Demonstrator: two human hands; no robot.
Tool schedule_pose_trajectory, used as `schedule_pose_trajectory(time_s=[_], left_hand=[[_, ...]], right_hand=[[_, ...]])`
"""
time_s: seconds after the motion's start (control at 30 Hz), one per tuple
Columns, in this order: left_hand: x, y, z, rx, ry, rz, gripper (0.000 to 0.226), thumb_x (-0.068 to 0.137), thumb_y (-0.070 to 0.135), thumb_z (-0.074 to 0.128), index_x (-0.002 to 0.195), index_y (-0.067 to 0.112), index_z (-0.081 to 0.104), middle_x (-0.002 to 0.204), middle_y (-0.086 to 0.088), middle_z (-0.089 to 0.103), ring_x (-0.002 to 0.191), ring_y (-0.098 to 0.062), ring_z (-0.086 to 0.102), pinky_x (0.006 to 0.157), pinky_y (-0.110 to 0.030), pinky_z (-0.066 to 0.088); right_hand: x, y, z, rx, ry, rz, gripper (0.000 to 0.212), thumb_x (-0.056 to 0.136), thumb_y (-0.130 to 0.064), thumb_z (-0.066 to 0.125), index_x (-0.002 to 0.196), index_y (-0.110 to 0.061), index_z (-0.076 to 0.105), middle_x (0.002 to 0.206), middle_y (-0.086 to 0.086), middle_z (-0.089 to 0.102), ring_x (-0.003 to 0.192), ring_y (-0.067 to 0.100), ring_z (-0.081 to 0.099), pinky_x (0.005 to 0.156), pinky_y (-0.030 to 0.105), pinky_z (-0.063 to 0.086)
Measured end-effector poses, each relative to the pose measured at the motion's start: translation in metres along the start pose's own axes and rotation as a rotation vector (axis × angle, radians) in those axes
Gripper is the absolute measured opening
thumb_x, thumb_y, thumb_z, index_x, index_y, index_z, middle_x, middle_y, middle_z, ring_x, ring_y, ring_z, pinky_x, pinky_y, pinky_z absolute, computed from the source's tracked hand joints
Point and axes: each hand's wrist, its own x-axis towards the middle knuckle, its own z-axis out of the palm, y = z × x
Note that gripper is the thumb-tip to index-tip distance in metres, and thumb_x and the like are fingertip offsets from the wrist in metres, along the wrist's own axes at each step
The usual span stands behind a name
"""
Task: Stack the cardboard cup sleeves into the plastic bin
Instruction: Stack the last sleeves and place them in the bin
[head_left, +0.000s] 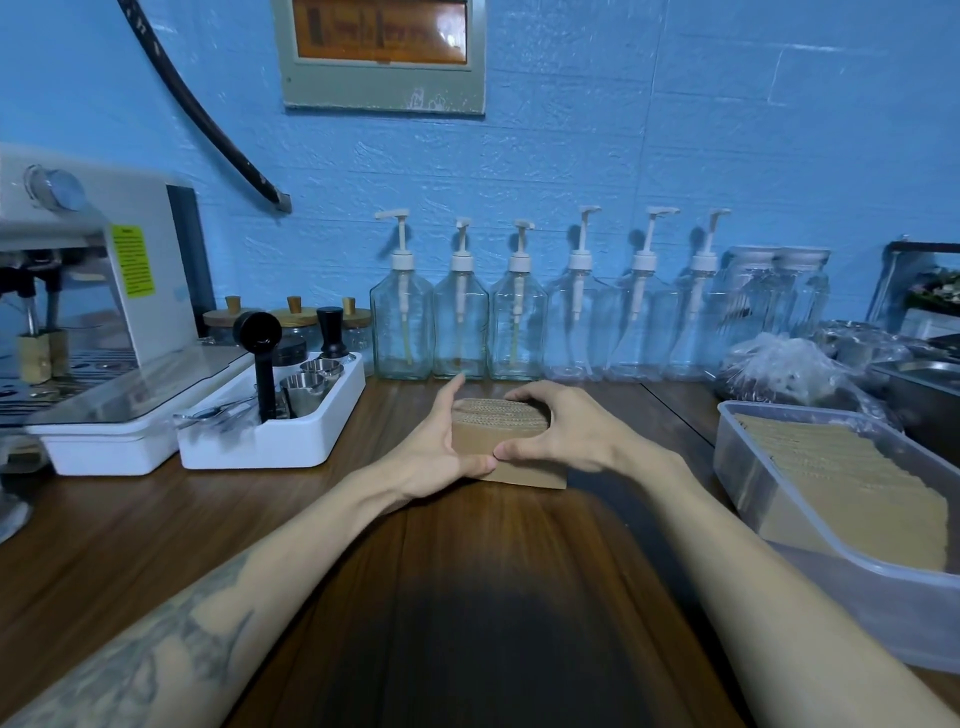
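Observation:
A bundle of brown cardboard cup sleeves (501, 423) stands on edge on the wooden counter, in the middle of the view. My left hand (441, 447) presses against its left side. My right hand (556, 426) curls over its top and right side, and the thumbs of both hands meet at the front. A clear plastic bin (743, 467) sits at the right and holds a leaning row of several more sleeves (852, 488).
A white tray (275, 447) with metal cups and a black tamper stands to the left, beside a white espresso machine (93, 291). Several pump bottles (460, 317) line the blue wall behind. Plastic bags (779, 364) lie behind the bin.

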Motion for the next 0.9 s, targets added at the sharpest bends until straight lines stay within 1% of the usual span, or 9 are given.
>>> schedule_pose_trajectory(time_s=[0.07,0.13,0.2,0.27,0.33,0.53,0.67,0.73,0.9], left_hand=[[0.000,0.000,0.000,0.050,-0.014,-0.002,0.114,0.077,0.020,0.082,0.154,0.038,0.000,0.152,0.001,0.032,0.124,-0.001,0.047,0.090,-0.006,0.037],[-0.001,0.000,-0.001,0.072,-0.018,0.006,0.113,0.077,0.023,0.083,0.155,0.036,0.002,0.156,-0.003,0.030,0.131,-0.003,0.034,0.089,-0.002,0.033],[-0.001,0.000,-0.003,0.067,-0.015,0.003,0.113,0.075,0.024,0.084,0.155,0.035,0.005,0.153,-0.003,0.034,0.127,-0.003,0.042,0.086,-0.002,0.037],[-0.002,0.000,-0.004,0.056,-0.020,0.002,0.112,0.075,0.023,0.085,0.155,0.032,0.007,0.146,0.000,0.039,0.113,0.005,0.050,0.080,-0.002,0.042],[-0.004,0.000,-0.004,0.071,-0.033,0.011,0.109,0.076,0.020,0.084,0.155,0.027,0.008,0.141,0.006,0.040,0.107,0.011,0.048,0.077,0.002,0.041],[-0.017,0.006,0.001,0.113,-0.068,0.017,0.103,0.079,0.023,0.082,0.154,0.022,0.012,0.138,0.006,0.047,0.117,0.001,0.049,0.085,-0.003,0.041],[-0.033,0.014,0.007,0.120,-0.042,0.024,0.102,0.077,0.026,0.083,0.153,0.022,0.015,0.137,0.004,0.047,0.120,-0.006,0.050,0.091,-0.010,0.041],[-0.041,0.020,0.011,0.098,-0.039,0.032,0.102,0.076,0.026,0.084,0.153,0.021,0.017,0.130,0.006,0.049,0.115,-0.005,0.053,0.087,-0.008,0.043],[-0.061,0.039,0.025,0.062,-0.069,0.084,0.103,0.075,0.012,0.084,0.152,0.018,0.017,0.131,0.005,0.047,0.112,-0.004,0.055,0.086,-0.011,0.048]], right_hand=[[0.001,-0.001,0.000,-0.018,-0.027,0.011,0.076,0.065,-0.060,0.079,0.130,-0.026,0.057,0.114,-0.009,0.064,0.096,0.005,0.062,0.075,0.017,0.049],[0.001,-0.001,0.000,-0.020,-0.032,0.027,0.076,0.063,-0.062,0.078,0.127,-0.027,0.058,0.110,-0.009,0.066,0.092,0.001,0.062,0.071,0.018,0.050],[0.000,-0.002,0.000,-0.017,-0.027,0.040,0.077,0.061,-0.065,0.077,0.126,-0.028,0.058,0.108,-0.010,0.066,0.089,-0.001,0.062,0.068,0.017,0.048],[-0.001,-0.002,0.000,-0.015,-0.029,0.054,0.080,0.060,-0.066,0.076,0.126,-0.027,0.057,0.109,-0.009,0.066,0.089,0.002,0.062,0.069,0.019,0.050],[-0.002,-0.004,-0.001,-0.020,-0.033,0.068,0.080,0.059,-0.066,0.075,0.125,-0.026,0.057,0.109,-0.007,0.066,0.090,0.005,0.064,0.072,0.023,0.053],[-0.012,-0.012,-0.010,-0.080,-0.032,0.098,0.068,0.062,-0.063,0.075,0.115,-0.025,0.057,0.103,-0.005,0.067,0.088,0.010,0.065,0.077,0.036,0.058],[-0.033,-0.024,-0.013,-0.134,-0.029,0.111,0.066,0.065,-0.063,0.074,0.115,-0.024,0.056,0.103,-0.005,0.067,0.087,0.010,0.064,0.077,0.036,0.057],[-0.044,-0.031,-0.017,-0.167,-0.035,0.113,0.064,0.068,-0.062,0.074,0.116,-0.023,0.058,0.104,-0.003,0.068,0.089,0.012,0.064,0.079,0.037,0.056],[-0.077,-0.047,-0.039,-0.170,-0.012,0.119,0.060,0.071,-0.056,0.077,0.116,-0.020,0.060,0.106,-0.001,0.069,0.091,0.015,0.065,0.081,0.038,0.056]])
